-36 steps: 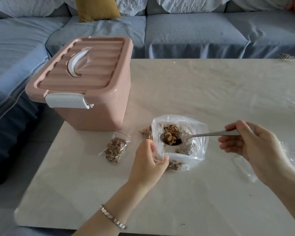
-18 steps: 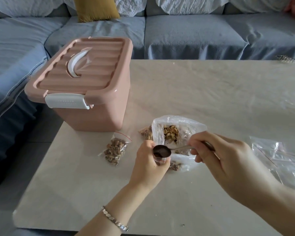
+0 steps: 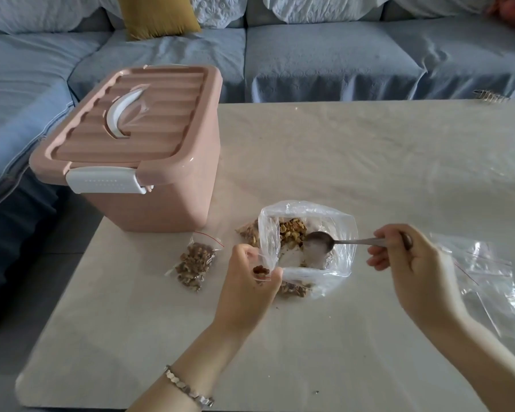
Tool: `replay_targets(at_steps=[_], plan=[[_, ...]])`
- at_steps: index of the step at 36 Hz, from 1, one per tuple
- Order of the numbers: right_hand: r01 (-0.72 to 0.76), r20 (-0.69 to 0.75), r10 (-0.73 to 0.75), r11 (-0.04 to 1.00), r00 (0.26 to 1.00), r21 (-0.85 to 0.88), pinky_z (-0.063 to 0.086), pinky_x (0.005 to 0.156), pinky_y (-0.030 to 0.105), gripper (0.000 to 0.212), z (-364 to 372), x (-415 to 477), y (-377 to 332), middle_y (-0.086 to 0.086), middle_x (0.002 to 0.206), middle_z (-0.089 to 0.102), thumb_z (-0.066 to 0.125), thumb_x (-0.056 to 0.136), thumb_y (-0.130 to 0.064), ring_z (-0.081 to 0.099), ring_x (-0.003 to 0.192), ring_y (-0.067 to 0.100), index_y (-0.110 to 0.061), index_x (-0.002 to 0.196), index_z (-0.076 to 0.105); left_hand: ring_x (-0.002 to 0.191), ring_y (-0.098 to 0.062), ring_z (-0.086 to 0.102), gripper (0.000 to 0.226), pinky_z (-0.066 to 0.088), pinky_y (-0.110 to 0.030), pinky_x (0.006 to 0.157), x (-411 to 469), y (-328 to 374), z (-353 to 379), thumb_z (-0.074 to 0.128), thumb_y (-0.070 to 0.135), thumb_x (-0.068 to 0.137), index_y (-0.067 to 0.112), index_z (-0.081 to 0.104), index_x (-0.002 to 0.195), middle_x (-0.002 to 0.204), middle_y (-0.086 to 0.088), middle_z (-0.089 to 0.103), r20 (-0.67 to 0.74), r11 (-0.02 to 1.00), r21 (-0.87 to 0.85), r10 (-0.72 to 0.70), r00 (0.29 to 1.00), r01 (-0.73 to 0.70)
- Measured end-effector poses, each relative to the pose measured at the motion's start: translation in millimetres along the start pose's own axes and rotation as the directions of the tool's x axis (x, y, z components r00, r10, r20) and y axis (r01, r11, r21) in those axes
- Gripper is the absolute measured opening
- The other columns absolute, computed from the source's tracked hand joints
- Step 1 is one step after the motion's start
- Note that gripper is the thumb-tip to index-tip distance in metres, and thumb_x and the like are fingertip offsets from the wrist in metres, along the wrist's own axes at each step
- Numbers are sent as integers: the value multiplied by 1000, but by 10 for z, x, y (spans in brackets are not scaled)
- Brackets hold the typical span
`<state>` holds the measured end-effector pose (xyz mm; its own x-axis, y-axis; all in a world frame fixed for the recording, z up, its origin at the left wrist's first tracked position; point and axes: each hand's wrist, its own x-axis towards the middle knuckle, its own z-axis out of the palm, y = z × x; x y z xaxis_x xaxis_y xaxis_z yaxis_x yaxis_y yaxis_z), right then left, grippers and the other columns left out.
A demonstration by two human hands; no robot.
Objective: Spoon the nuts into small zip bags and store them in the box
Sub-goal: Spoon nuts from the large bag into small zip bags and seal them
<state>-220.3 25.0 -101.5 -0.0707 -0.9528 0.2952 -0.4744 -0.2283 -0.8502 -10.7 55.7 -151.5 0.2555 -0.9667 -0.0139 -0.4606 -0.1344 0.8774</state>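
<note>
Pale counter (image 3: pixel 369 162): left hand (image 3: pixel 247 292) pinches the small zip bag (image 3: pixel 264 277), nuts (image 3: pixel 260 269) just tipped in; right hand (image 3: pixel 408 263) grips the emptied spoon (image 3: pixel 318 241), back in the big bag (image 3: pixel 344 230)

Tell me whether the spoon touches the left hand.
Apart. Head view: the spoon hangs over the open bag, with a plain gap to the left hand.

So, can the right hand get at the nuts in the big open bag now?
Probably yes: the bag gapes open, the spoon in the right hand sits inside beside the nuts, nothing covers them.
</note>
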Motion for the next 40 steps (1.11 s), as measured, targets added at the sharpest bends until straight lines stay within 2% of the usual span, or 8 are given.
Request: replay_targets(at_steps=[5, 9, 15, 18, 25, 31, 35, 40], plan=[[-37, -9, 37, 999, 999, 2, 45, 59, 6, 15, 238, -82, 104, -7, 69, 65, 46, 95, -12, 64, 64, 5, -17, 87, 57, 96, -5, 50, 34, 35, -21, 77, 16, 70, -9, 64, 29, 83, 25, 36, 102, 95, 20, 45, 49, 999, 4, -45, 998, 45], [-50, 17, 50, 998, 999, 40, 47, 61, 8, 20, 368, -161, 102, -9, 69, 66, 46, 95, -16, 64, 65, 5, -30, 83, 55, 84, -4, 57, 34, 43, -21, 72, 44, 101, -13, 65, 29, 83, 23, 38, 102, 93, 13, 51, 84, 995, -27, -96, 992, 98], [-292, 88, 281, 942, 956, 163, 54, 63, 26, 27, 432, -296, 117, -1, 69, 70, 40, 97, -13, 67, 60, 15, -21, 81, 60, 89, -8, 55, 38, 41, -18, 73, 75, 50, 4, 68, 30, 80, 20, 39, 102, 92, 19, 50, 76, 998, -29, -61, 995, 63], [-419, 98, 409, 860, 907, 292, 55, 57, 23, 27, 419, -345, 110, 5, 60, 68, 39, 98, -11, 67, 57, 17, -13, 80, 60, 82, 1, 56, 33, 38, -4, 65, 62, 50, 3, 67, 23, 81, 19, 41, 100, 88, 15, 54, 68, 996, -50, -65, 996, 69], [-610, 164, 629, 604, 760, 513, 54, 50, 21, 27, 276, -354, 92, 12, 59, 66, 41, 98, -15, 67, 55, 20, -2, 84, 59, 77, -10, 59, 31, 41, -11, 62, 39, 23, -6, 69, 23, 80, 23, 40, 93, 86, 14, 54, 56, 997, -64, -45, 997, 48], [-549, 92, 591, 666, 801, 505, 53, 49, 19, 28, 106, -268, 43, 9, 53, 66, 38, 99, -14, 65, 49, 17, -4, 81, 57, 84, -8, 58, 36, 38, -3, 65, -4, 13, -38, 70, 18, 79, 32, 38, 88, 94, 9, 52, 11, 998, -49, 46, 999, -45], [-520, 67, 571, 685, 818, 510, 52, 47, 18, 29, -11, -174, -5, 7, 51, 65, 38, 99, -14, 64, 47, 14, -5, 80, 57, 88, 10, 50, 35, 38, -1, 66, -11, 28, -40, 72, 15, 77, 24, 41, 91, 95, 9, 46, -25, 992, -46, 118, 993, -119], [-464, 62, 499, 742, 864, 484, 49, 44, 18, 30, -121, -20, -138, 7, 53, 66, 37, 99, -13, 61, 43, 13, -6, 77, 57, 91, -6, 48, 34, 38, -8, 73, 26, -32, 5, 69, 32, 73, 25, 41, 91, 93, 11, 47, 9, 997, 36, 66, 998, -66]])
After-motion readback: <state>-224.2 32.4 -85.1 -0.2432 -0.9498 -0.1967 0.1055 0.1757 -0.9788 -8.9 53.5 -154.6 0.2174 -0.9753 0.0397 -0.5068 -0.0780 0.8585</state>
